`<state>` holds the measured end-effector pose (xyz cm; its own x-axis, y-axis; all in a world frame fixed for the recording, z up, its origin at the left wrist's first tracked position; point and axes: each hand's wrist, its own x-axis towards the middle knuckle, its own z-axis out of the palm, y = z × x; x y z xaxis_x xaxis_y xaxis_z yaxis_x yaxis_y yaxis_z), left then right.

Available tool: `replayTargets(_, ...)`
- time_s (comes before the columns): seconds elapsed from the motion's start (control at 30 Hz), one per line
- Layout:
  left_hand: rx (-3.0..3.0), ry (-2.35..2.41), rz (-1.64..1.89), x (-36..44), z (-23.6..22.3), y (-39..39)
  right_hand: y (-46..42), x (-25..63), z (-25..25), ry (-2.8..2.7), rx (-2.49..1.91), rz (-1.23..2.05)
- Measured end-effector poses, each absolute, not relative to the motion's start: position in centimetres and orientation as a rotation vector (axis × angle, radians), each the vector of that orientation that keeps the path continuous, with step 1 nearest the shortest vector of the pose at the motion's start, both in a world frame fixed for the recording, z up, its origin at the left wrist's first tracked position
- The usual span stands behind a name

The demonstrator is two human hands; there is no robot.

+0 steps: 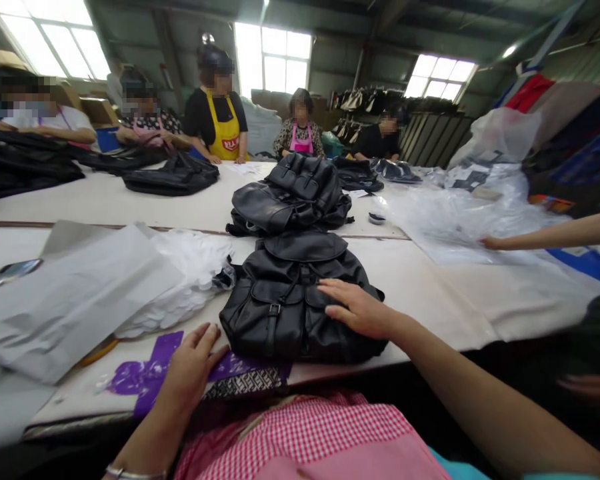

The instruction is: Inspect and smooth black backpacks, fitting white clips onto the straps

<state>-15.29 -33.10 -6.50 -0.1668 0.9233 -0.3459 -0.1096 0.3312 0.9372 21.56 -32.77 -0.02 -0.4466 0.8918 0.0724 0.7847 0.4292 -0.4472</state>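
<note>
A black leather backpack (pixel 280 300) lies flat on the white table (pixel 455 293) right in front of me, flap and buckle straps facing up. My right hand (pixel 357 308) rests flat on its right side, fingers stretched out. My left hand (pixel 193 363) lies open at the bag's lower left corner, fingers spread on a purple sheet (pixel 145 377) and touching the bag's edge. A patterned black-and-white piece (pixel 247 383) sticks out beneath the bag at the table's front edge.
Behind it lies a pile of black backpacks (pixel 293 193). Grey paper (pixel 75 300) and white wrapping (pixel 190 267) lie left. Clear plastic sheets (pixel 455 213) cover the right side, where another person's arm (pixel 555 235) reaches in. Several people work at the far side with more bags (pixel 173 175).
</note>
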Motion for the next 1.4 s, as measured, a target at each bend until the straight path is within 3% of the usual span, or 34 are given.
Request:
replayTargets(0.2, 0.655, 1.277, 1.017, -13.4, -5.1, -32.4, -37.7, 21.4, -4.4, -2.344, -1.580, 0.384)
replayTargets(0.33, 0.631, 1.144, 0.916, -13.3, -4.1, -31.0, -37.4, 23.4, -5.1, -2.171, -1.481, 0.512)
replayTargets(0.63, 0.575, 0.685, 0.994, -8.0, 2.8, -27.0, -36.8, 27.1, -2.0, -1.664, -1.347, 1.047)
replayTargets(0.8, 0.583, 0.520, 0.990, -4.9, 5.9, -25.6, -36.6, 28.5, 0.5, -1.543, -1.309, 1.073)
replayTargets(0.97, 0.571, 0.441, 1.025, -2.1, 5.5, -25.6, -36.3, 29.8, 2.0, -1.620, -1.271, 1.075)
replayTargets(1.13, 0.665, 0.422, 1.042, 0.4, 3.5, -27.3, -36.1, 30.0, 3.9, -1.799, -1.272, 0.939)
replayTargets(1.4, 0.945, 0.358, 1.000, 3.0, 4.5, -28.3, -34.9, 26.5, 7.4, -1.816, -1.881, 0.373)
